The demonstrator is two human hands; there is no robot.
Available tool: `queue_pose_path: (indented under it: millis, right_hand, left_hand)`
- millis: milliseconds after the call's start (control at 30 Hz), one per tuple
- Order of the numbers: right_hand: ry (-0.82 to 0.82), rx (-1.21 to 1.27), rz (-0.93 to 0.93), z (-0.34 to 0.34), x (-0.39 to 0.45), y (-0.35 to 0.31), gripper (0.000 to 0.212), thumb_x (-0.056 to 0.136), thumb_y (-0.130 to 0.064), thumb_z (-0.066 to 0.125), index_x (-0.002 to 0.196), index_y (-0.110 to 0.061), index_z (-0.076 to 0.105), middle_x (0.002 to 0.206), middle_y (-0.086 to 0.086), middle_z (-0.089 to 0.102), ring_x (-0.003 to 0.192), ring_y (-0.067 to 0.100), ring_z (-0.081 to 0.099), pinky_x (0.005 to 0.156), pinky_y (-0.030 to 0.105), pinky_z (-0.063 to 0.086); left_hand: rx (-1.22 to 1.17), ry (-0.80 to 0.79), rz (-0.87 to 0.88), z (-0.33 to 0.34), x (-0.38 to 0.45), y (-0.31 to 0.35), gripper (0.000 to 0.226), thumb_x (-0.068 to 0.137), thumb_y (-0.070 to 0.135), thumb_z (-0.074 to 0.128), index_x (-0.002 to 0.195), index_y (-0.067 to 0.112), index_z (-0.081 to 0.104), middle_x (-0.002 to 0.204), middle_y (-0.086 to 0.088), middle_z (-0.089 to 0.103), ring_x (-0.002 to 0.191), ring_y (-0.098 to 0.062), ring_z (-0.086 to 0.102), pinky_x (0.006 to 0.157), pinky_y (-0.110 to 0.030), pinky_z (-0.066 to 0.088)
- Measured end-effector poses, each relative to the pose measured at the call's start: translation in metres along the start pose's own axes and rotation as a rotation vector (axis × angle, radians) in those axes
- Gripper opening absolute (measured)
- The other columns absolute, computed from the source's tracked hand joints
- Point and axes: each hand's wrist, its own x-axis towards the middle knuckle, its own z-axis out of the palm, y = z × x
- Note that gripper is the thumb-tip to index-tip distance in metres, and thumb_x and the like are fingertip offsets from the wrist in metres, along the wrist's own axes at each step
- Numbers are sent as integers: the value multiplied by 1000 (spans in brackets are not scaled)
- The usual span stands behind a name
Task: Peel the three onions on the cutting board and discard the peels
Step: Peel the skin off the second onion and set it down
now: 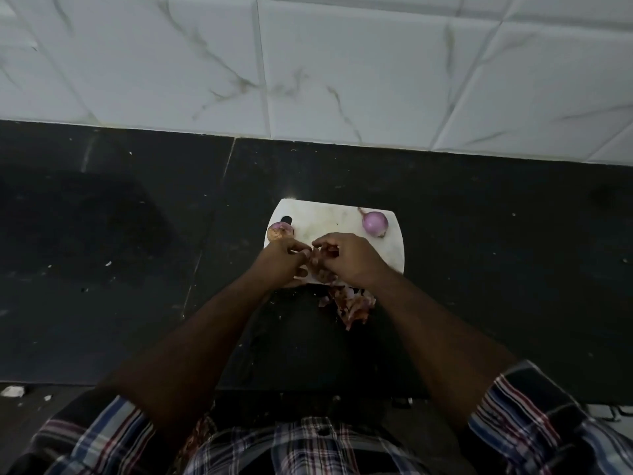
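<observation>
Plaid shirt (308, 443) — black counter (479, 269), marble tiles (342, 63).

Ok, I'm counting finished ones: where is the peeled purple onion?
In the head view the peeled purple onion sits at the far right corner of the white cutting board, beyond the right hand.

White cutting board (346, 219) lay on dark surface (479, 252). Peeled purple onion (375, 223) sat at its far right corner, unpeeled onion (280, 232) at far left. Left hand (282, 264) and right hand (349, 258) met mid-board, fingers curled on something small, blurred. Peels (349, 305) lay heaped just off the near edge.
</observation>
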Motion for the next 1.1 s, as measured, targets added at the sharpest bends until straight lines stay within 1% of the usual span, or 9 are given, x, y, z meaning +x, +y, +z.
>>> queue_pose_path:
  millis: [100,300,467,567,700,833,933,1033,1100]
  right_hand:
    - [136,91,64,1,-1,-6,12,85,-24,71,97,-22,71,94,-6,72,87,12,68,83,36,57]
    - [189,558,195,2,-23,-35,18,90,-26,72,104,-17,67,100,1,73,91,20,73,74,43,63]
    - [368,400,164,12,-48,-40,11,94,-21,66,98,-19,76,89,-8,74,79,12,70,64,31,59]
    - [434,412,201,15,-55,-43,12,94,-17,65,90,-15,76,78,-4,72,61,6,62,56,25,51]
    - [455,333,247,19,-66,-38,8,90,-14,69,91,-17,76,79,-4,73,64,9,64,67,34,56]
    - [356,91,238,14,-83,-29,15,89,-15,71,103,-15,78,92,-5,75,73,2,63,61,4,40]
    - [235,-23,242,3,-90,-23,23,92,-17,65,113,-20,75,109,-5,74,88,5,64,64,0,37]
    - [271,231,241,-9,-88,-27,33,95,-29,63,128,-24,66,125,-7,68,109,7,64,93,24,51]
    - [194,565,234,-10,-87,-34,37,96,-32,63,133,-26,61,127,-7,65,112,12,65,93,38,56]
  left_hand:
    - [-173,-162,-8,-1,-12,-5,21,104,27,53,120,21,65,113,-7,72,94,-20,71,80,-36,59]
    - [-293,-233,186,-17,-25,-4,35,91,8,71,124,14,61,109,-15,71,98,-33,72,91,-51,58]
    - [-317,-214,215,-27,-37,-14,12,96,5,62,103,14,65,69,-2,69,73,-23,68,84,-49,60]
    - [-380,-294,205,-30,-47,-15,17,98,4,58,109,14,64,80,-4,73,73,-20,71,71,-38,60]
    - [-496,-374,181,-31,-52,-16,26,101,7,51,125,13,61,105,-10,73,85,-21,71,64,-32,59]
    - [-457,-358,174,-27,-52,-20,25,103,13,51,126,16,60,103,-6,74,85,-19,69,65,-30,56]
    - [-449,-336,167,-19,-53,-21,28,103,14,52,129,19,59,105,-4,74,84,-17,71,66,-29,56]
    - [-453,-322,167,-10,-55,-19,30,102,14,54,131,18,59,106,-5,73,86,-17,72,65,-29,57]
    - [-462,-329,175,-3,-56,-15,26,100,12,56,125,16,60,104,-6,74,87,-18,72,64,-29,57]
